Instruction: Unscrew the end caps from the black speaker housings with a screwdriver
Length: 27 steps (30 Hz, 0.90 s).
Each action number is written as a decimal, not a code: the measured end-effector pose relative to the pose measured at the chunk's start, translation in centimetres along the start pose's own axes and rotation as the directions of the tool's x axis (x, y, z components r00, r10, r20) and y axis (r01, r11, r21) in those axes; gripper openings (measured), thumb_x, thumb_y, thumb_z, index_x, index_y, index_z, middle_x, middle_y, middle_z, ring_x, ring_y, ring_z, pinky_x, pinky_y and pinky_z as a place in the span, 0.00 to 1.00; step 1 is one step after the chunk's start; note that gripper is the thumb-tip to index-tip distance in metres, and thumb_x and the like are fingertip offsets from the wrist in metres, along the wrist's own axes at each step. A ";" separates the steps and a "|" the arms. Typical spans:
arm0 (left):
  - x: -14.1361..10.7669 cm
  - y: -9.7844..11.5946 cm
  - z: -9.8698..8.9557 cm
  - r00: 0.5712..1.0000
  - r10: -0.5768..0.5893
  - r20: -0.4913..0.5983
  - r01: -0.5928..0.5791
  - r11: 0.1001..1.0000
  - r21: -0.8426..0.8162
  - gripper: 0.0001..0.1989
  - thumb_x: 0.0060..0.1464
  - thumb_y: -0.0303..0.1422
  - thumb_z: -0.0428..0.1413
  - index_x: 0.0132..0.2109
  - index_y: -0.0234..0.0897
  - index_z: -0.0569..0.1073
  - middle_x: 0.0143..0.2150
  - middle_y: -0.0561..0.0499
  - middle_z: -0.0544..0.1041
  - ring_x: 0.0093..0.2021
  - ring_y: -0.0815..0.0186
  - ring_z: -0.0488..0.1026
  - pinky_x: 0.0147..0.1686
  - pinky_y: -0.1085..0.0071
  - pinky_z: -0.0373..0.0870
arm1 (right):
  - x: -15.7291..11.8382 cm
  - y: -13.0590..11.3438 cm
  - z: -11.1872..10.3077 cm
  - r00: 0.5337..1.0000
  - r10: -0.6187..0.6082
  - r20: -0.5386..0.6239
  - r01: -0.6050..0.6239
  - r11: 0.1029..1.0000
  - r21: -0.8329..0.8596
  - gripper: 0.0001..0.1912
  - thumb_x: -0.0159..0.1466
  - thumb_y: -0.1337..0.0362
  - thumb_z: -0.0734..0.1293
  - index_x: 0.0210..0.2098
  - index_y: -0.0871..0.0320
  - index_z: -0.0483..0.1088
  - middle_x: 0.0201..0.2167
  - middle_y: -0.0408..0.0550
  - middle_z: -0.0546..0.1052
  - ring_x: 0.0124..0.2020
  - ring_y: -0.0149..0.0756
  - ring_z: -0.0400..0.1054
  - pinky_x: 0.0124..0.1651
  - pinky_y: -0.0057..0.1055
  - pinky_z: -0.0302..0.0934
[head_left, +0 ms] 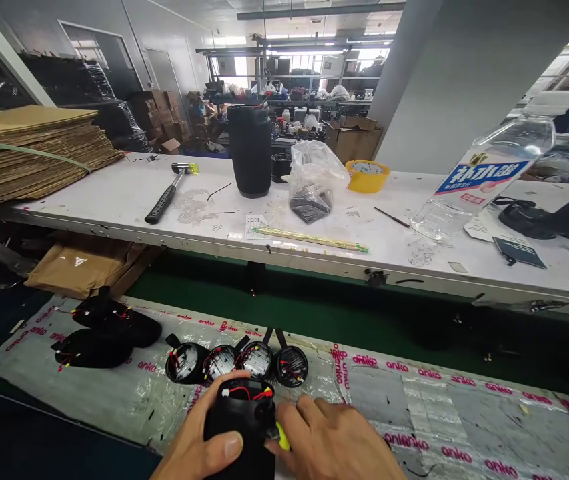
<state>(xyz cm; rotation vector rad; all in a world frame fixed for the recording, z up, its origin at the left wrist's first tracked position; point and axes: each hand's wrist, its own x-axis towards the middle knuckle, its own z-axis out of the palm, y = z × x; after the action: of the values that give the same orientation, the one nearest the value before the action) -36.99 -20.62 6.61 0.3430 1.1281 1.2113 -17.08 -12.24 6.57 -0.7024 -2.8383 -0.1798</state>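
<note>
A black cylindrical housing (239,433) stands upright at the bottom centre, with red wires and small connectors in its open top. My left hand (204,437) is wrapped round its left side, thumb across the front. My right hand (327,437) is closed on a small yellow tool (282,437) against the housing's right side; the tool's tip is too small to make out. Just beyond, several round black parts with wires, one of them a dark-faced part (292,367), sit in a row. Black fabric-like housings (95,348) with wires lie to the left.
Printed plastic sheeting (429,403) covers the lower surface. On the white bench (204,223) stand a hammer (167,197), black cylinder (251,152), plastic bag (314,177), yellow tape roll (367,179) and tilted bottle (484,177). Stacked cardboard (34,153) is at the left.
</note>
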 end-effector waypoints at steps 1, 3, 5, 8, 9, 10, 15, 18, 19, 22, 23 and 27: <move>0.1 -0.1 -0.1 1.000 0.013 0.014 -0.013 1.000 0.016 0.42 0.41 0.45 0.71 0.63 0.44 0.70 0.48 0.44 0.85 0.48 0.43 0.82 0.50 0.54 0.75 | 0.1 0.1 -0.1 1.000 -0.008 0.003 0.008 1.000 -0.001 0.16 0.70 0.50 0.71 0.41 0.52 0.64 0.27 0.38 0.74 0.22 0.36 0.71 0.18 0.34 0.56; 0.1 -0.1 -0.3 0.999 0.024 0.022 -0.025 0.999 0.041 0.41 0.42 0.44 0.71 0.63 0.45 0.70 0.50 0.44 0.84 0.50 0.43 0.81 0.50 0.56 0.74 | 0.1 0.2 -0.1 1.000 -0.016 0.023 0.016 1.000 0.005 0.16 0.69 0.51 0.72 0.40 0.52 0.64 0.27 0.38 0.73 0.21 0.36 0.71 0.18 0.35 0.56; 0.1 -0.1 -0.3 1.000 0.020 0.019 -0.021 0.998 0.056 0.39 0.43 0.44 0.71 0.62 0.46 0.70 0.49 0.45 0.85 0.52 0.43 0.81 0.52 0.56 0.73 | 0.0 0.4 0.0 0.999 -0.016 0.040 0.016 1.000 0.007 0.16 0.69 0.51 0.72 0.40 0.52 0.64 0.27 0.38 0.73 0.21 0.37 0.71 0.19 0.36 0.55; 0.3 -0.1 -0.4 0.998 0.019 0.052 -0.023 0.997 0.076 0.39 0.44 0.45 0.70 0.63 0.44 0.69 0.50 0.43 0.85 0.52 0.43 0.81 0.53 0.56 0.73 | -0.1 0.4 0.1 0.999 -0.020 0.050 0.020 1.000 -0.006 0.15 0.69 0.52 0.72 0.41 0.52 0.64 0.27 0.39 0.74 0.22 0.37 0.71 0.19 0.37 0.54; 0.4 -0.1 -0.5 0.997 0.018 0.071 -0.024 0.996 0.087 0.40 0.44 0.46 0.70 0.63 0.43 0.69 0.51 0.43 0.85 0.52 0.44 0.80 0.53 0.56 0.72 | -0.1 0.5 0.1 0.998 -0.024 0.051 0.025 1.000 -0.017 0.15 0.69 0.53 0.71 0.41 0.53 0.64 0.27 0.39 0.73 0.22 0.38 0.71 0.19 0.37 0.54; 0.5 -0.1 -0.7 0.996 0.015 0.086 -0.024 0.995 0.100 0.41 0.44 0.46 0.69 0.64 0.42 0.68 0.52 0.42 0.84 0.52 0.44 0.80 0.54 0.56 0.72 | -0.1 0.5 0.1 0.998 -0.030 0.051 0.031 0.999 -0.030 0.14 0.69 0.53 0.71 0.41 0.52 0.63 0.27 0.39 0.73 0.22 0.38 0.71 0.19 0.37 0.53; 0.9 -0.2 -1.3 0.991 0.026 0.128 -0.053 0.976 0.209 0.45 0.44 0.48 0.69 0.66 0.43 0.64 0.54 0.43 0.82 0.55 0.42 0.77 0.57 0.53 0.68 | -0.1 1.0 -0.2 0.993 -0.091 0.069 0.097 0.992 -0.079 0.13 0.71 0.54 0.69 0.39 0.52 0.62 0.27 0.39 0.72 0.21 0.38 0.68 0.19 0.39 0.49; 0.9 -0.1 -1.2 0.991 0.019 0.133 -0.057 0.955 0.291 0.47 0.42 0.50 0.70 0.66 0.44 0.61 0.52 0.44 0.82 0.53 0.43 0.77 0.55 0.53 0.69 | -0.3 1.2 -0.3 0.987 -0.108 0.122 0.118 0.990 -0.075 0.13 0.72 0.54 0.68 0.39 0.52 0.60 0.26 0.40 0.71 0.19 0.38 0.67 0.18 0.40 0.42; 1.0 -0.1 -1.1 0.992 0.027 0.127 -0.067 0.945 0.319 0.48 0.42 0.50 0.70 0.66 0.43 0.60 0.52 0.44 0.82 0.53 0.43 0.77 0.55 0.54 0.69 | -0.4 1.2 -0.2 0.986 -0.100 0.136 0.111 0.991 -0.079 0.13 0.71 0.55 0.68 0.39 0.52 0.60 0.25 0.40 0.71 0.18 0.38 0.66 0.18 0.40 0.39; 1.0 -0.4 -1.0 0.994 0.080 0.072 -0.103 0.904 0.416 0.46 0.42 0.48 0.67 0.65 0.43 0.60 0.50 0.45 0.82 0.52 0.44 0.77 0.52 0.56 0.70 | -0.6 0.9 -0.1 0.984 -0.080 0.159 0.098 0.990 -0.104 0.12 0.69 0.58 0.69 0.38 0.52 0.59 0.23 0.40 0.71 0.15 0.38 0.64 0.19 0.41 0.32; 1.1 -0.5 -1.0 0.994 0.104 0.043 -0.112 0.883 0.456 0.44 0.42 0.47 0.66 0.64 0.42 0.61 0.48 0.46 0.83 0.51 0.44 0.78 0.51 0.56 0.70 | -0.6 0.7 -0.1 0.984 -0.080 0.158 0.099 0.988 -0.116 0.12 0.67 0.60 0.69 0.37 0.52 0.59 0.23 0.40 0.71 0.15 0.38 0.64 0.19 0.41 0.30; 1.0 -1.2 -0.9 0.981 0.182 -0.063 -0.112 0.808 0.578 0.40 0.40 0.42 0.64 0.62 0.41 0.63 0.44 0.47 0.84 0.44 0.47 0.79 0.48 0.56 0.70 | 0.0 0.2 -0.6 0.993 -0.078 0.084 0.089 0.986 -0.137 0.11 0.60 0.64 0.70 0.33 0.52 0.61 0.19 0.40 0.69 0.12 0.37 0.60 0.19 0.42 0.27</move>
<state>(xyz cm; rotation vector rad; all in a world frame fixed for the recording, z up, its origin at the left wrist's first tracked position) -37.17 -20.52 4.83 0.8437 1.5894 1.0075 -16.93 -12.15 7.13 -0.6305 -2.9554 -0.3777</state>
